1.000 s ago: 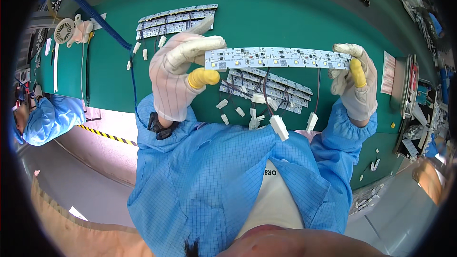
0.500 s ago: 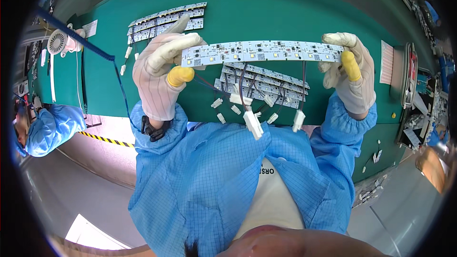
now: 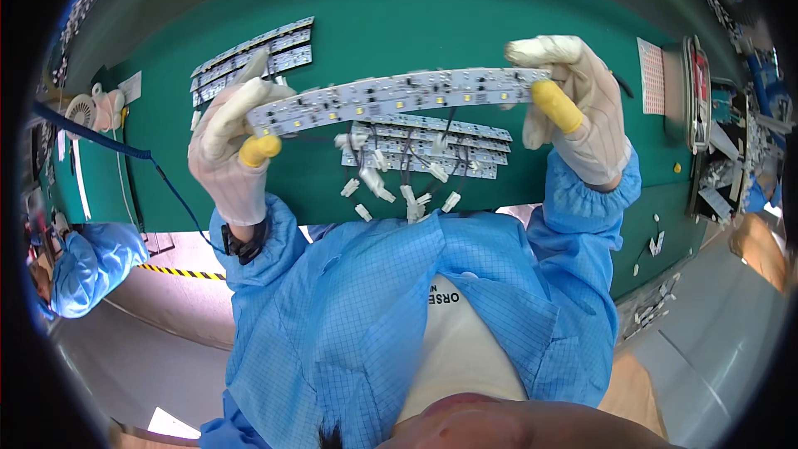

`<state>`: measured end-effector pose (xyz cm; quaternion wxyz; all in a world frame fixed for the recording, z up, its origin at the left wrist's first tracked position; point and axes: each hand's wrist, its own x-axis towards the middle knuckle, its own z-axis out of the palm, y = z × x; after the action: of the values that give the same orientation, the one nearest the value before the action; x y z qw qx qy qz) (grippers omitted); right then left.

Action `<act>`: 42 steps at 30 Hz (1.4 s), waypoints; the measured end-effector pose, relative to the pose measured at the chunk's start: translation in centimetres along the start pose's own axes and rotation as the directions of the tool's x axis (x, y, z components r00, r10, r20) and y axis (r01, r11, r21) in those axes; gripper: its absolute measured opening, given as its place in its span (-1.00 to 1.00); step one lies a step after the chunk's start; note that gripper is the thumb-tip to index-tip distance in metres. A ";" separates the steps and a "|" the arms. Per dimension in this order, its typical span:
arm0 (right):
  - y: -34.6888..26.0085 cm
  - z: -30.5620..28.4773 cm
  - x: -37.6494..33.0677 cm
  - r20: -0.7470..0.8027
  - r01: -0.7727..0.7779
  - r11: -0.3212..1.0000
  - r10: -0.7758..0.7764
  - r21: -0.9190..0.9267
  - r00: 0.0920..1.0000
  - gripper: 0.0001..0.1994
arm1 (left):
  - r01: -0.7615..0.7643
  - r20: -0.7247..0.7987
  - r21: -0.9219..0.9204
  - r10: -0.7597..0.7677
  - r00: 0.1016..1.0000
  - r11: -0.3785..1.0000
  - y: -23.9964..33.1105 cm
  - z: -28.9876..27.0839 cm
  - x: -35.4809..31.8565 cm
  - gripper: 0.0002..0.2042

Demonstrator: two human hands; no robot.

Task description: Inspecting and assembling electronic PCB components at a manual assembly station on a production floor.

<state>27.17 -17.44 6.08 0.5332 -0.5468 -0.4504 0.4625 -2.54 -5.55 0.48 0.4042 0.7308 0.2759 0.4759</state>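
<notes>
A long white LED circuit board strip point(image 3: 399, 93) is held up by its two ends above the table. My left hand point(image 3: 233, 129), in a striped white glove with a yellow thumb cot, grips the left end. The gloved right hand point(image 3: 573, 104) pinches the right end, its yellow-covered thumb in front. Dark wires with white connectors point(image 3: 376, 185) hang below, mixed with those of other boards. Behind and below the held strip lies a stack of similar LED boards point(image 3: 482, 148). Farther left, past my left hand, more LED boards point(image 3: 287, 41) rest in stepped rows.
A green mat point(image 3: 399, 8) covers the table. A blue coiled cord point(image 3: 100, 143) crosses the left side, near a small fan point(image 3: 81, 110). On the right stand a printed sheet point(image 3: 652, 75) and a metal-edged container point(image 3: 697, 91). Another person's blue sleeve point(image 3: 100, 266) is at far left.
The strip now tilts, its left end lower and its right end higher. Both hands appear farther left, and the hanging connectors have swung left. The whole view has also shifted.
</notes>
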 end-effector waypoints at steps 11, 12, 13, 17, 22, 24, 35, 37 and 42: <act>0.1 0.2 0.1 0.088 0.154 0.988 -0.156 0.030 0.984 -0.59 | 0.032 -0.044 0.030 -0.031 0.999 0.999 0.1 0.6 0.3 -0.46; -0.1 0.2 0.0 0.074 0.151 0.988 -0.152 0.019 0.986 -0.59 | 0.030 -0.034 0.015 -0.030 0.999 0.999 0.6 0.8 0.4 -0.46; -0.5 0.0 0.0 0.134 0.067 0.996 -0.074 0.059 0.988 -0.66 | 0.123 -0.045 0.104 -0.119 0.992 0.987 1.0 0.8 0.6 -0.44; -0.6 -0.2 -0.1 0.225 -0.029 0.985 -0.010 0.170 0.974 -0.69 | 0.180 0.023 0.262 -0.192 0.981 0.948 0.5 0.1 0.5 -0.38; 0.2 -0.3 0.1 0.231 0.088 0.943 -0.168 0.322 0.958 -0.65 | 0.213 0.016 0.269 -0.225 0.974 0.939 0.8 0.4 0.7 -0.39; -0.8 -0.4 0.0 0.200 0.037 0.986 -0.070 0.161 0.977 -0.69 | 0.210 -0.003 0.203 -0.214 0.977 0.957 0.4 0.2 0.3 -0.43; 0.1 -0.3 0.8 0.071 0.018 0.994 -0.010 -0.106 0.997 -0.57 | 0.112 -0.012 -0.218 -0.117 0.993 0.970 1.0 0.4 -0.5 -0.43; 0.1 -0.3 0.9 0.051 -0.020 0.991 0.027 -0.131 0.998 -0.52 | 0.049 0.005 -0.232 -0.049 0.999 0.972 1.4 0.9 0.0 -0.45; 1.1 -1.1 1.4 0.058 -0.022 0.987 0.032 -0.160 0.998 -0.29 | -0.212 0.055 -0.048 0.214 0.975 0.976 1.6 0.7 0.8 -0.50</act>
<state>28.50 -16.32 4.92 0.4675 -0.5795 -0.4945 0.4484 -1.52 -6.04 2.06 0.3742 0.7613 0.1738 0.5002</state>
